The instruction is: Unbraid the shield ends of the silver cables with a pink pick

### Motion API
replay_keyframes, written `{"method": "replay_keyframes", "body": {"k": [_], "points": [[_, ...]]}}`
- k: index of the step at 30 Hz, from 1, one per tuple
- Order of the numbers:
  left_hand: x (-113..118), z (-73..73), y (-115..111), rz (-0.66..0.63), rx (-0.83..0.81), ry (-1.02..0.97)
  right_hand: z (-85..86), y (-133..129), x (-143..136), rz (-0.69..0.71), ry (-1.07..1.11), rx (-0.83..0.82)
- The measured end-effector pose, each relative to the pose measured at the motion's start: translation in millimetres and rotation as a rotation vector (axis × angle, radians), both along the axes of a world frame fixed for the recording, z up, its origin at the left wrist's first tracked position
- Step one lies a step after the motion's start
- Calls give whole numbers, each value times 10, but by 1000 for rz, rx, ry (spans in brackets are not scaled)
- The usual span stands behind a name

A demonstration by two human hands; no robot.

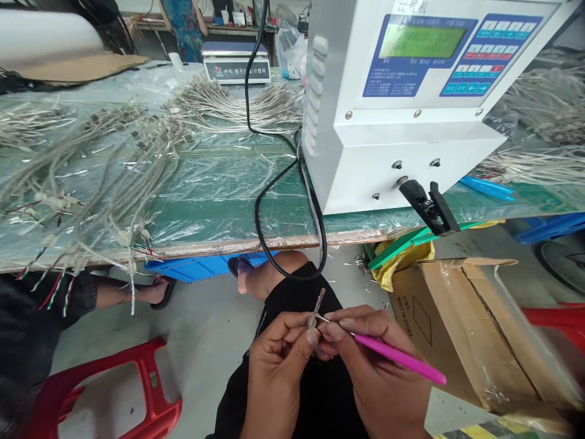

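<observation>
Right hand (388, 381) pinches a slim pink-handled metal pick (402, 360), its tip at a clear-jacketed grey cable (312, 322) pinched in the left hand (276, 360), in front of the green tabletop's near edge (214, 246), the braided end (321, 299) bared but apparently not separated into wires.

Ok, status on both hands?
Left hand pinching cable end. Right hand holding pink-handled tool, tip at cable. Nothing visibly blocking.
</observation>
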State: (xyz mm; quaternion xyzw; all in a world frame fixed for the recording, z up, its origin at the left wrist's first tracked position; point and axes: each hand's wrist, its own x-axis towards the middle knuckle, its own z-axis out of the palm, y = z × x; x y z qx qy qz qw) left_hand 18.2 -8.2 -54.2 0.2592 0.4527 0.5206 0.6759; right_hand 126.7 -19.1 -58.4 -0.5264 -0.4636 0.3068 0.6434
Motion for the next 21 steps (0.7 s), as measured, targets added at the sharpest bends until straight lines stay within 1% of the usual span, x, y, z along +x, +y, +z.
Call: {"method": "replay_keyframes", "body": {"k": [3,6,13,18,21], "points": [[3,2,-1,18,-4,-10,-41,-16,5,5,-77,32],[5,-1,-7,24,-24,-12,-47,-23,1,-8,-135,40],[0,-27,-21,39,-38,1,18,-9,-2,-22,-274,43],[-31,-79,-3,-4,-5,1,58,-1,7,-33,-294,43],[-54,-106,9,-8,18,38,88,7,9,-25,-303,23]]}}
